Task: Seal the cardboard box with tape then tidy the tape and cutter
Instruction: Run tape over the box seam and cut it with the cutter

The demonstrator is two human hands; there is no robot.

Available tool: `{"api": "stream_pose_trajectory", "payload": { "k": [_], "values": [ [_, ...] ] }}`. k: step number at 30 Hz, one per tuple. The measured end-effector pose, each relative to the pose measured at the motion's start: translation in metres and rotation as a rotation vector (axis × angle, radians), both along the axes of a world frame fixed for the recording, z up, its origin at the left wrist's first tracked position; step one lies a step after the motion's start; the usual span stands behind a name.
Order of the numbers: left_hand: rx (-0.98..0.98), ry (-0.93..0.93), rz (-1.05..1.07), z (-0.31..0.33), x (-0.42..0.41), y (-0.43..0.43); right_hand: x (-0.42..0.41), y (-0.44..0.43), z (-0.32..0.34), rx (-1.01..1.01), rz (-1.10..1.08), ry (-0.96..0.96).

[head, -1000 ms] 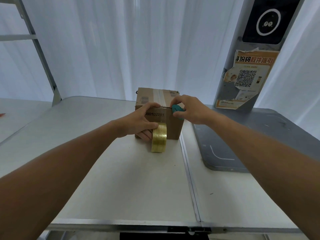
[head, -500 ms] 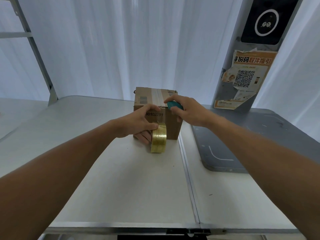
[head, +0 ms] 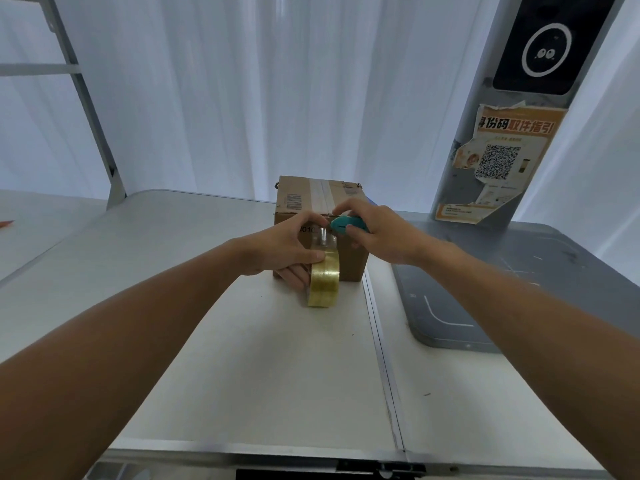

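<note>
Faintly, cardboard box (head: pixel 294 202) front label reads "010", rest covered.

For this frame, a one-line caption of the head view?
Left hand holds yellowish tape roll against brown cardboard box; right hand brings teal cutter to the tape.

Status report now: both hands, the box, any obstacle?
Left hand holds tape roll against cardboard box. Right hand holds teal cutter at the tape strip. Nothing in the way.

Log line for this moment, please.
stage: cutting tape | left hand: holds tape roll against cardboard box front | right hand: teal cutter at top front edge | tidy: pending
</note>
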State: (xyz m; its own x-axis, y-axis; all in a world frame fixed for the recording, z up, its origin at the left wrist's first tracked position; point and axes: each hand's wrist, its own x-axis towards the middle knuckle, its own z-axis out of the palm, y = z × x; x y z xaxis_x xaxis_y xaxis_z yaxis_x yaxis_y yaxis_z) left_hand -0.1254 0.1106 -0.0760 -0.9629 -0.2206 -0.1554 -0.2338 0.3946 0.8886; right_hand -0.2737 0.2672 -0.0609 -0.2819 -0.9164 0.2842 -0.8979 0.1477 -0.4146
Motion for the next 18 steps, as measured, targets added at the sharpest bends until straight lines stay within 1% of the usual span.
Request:
{"api": "stream_pose_trajectory", "payload": {
  "k": [6,13,18],
  "values": [
    [-0.025,0.030,-0.016,-0.002,-0.001,-0.002,0.003,-0.001,0.004,0.016,0.019,0.071],
    [-0.007,0.040,-0.016,-0.005,0.000,-0.001,0.003,-0.006,0.004,-0.011,-0.002,-0.004],
    [-0.020,0.021,-0.015,-0.005,-0.001,-0.002,0.007,-0.010,0.003,0.007,-0.014,0.043]
  ]
}}
